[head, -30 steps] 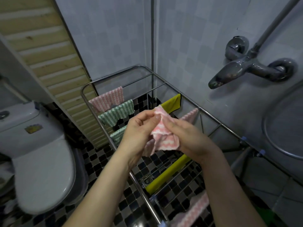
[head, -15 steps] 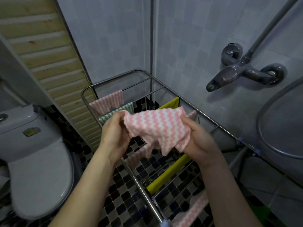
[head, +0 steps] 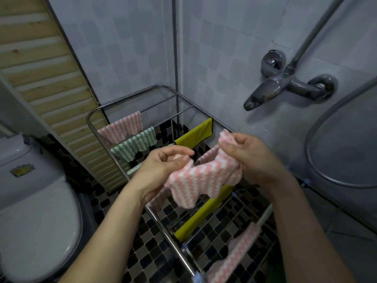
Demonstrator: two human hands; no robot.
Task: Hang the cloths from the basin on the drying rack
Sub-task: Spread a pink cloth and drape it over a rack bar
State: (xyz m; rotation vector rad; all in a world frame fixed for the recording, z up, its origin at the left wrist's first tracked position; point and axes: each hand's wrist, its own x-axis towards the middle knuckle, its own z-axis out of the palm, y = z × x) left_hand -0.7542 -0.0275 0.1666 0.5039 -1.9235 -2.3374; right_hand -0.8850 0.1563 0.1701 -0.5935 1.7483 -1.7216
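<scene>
No legible text, numbers or brand marks anywhere. Only candidate: small yellow-and-blue sticker (head: 21, 170) on front of toilet tank (head: 46, 180), near its left edge. Too blurred to read.
</scene>
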